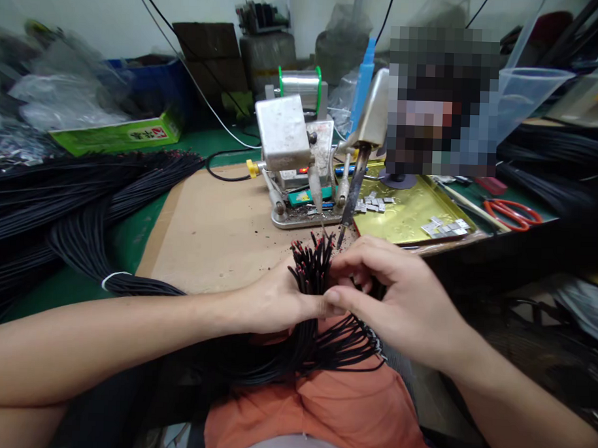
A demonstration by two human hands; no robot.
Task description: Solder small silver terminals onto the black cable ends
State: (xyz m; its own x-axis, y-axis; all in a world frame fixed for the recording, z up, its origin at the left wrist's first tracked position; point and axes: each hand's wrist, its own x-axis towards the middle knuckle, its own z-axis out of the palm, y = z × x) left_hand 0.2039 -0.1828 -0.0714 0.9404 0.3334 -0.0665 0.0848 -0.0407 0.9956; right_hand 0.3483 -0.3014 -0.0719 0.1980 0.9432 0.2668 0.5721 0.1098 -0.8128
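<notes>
A thick bundle of black cables [311,277] stands upright in front of me, its cut ends showing small red wire tips. Wrapped around it from the left is my left hand [284,298], closed, with its thumb across the front. My right hand [404,296] is closed at the bundle's right side, its thumb tip beside the left thumb and its fingers curled against the cables. Some fingertips are hidden behind the bundle. Below the hands, the cables bend and spread over my lap. Just behind the cable ends, a soldering iron [357,180] points down from its stand.
A soldering stand [282,135] with a solder spool [300,87] sits on cardboard [201,227]. To its right, a yellow tray [407,218] carries small metal connectors [448,227]. Red-handled scissors [515,215] lie farther right. More black cables [79,197] fill the left side.
</notes>
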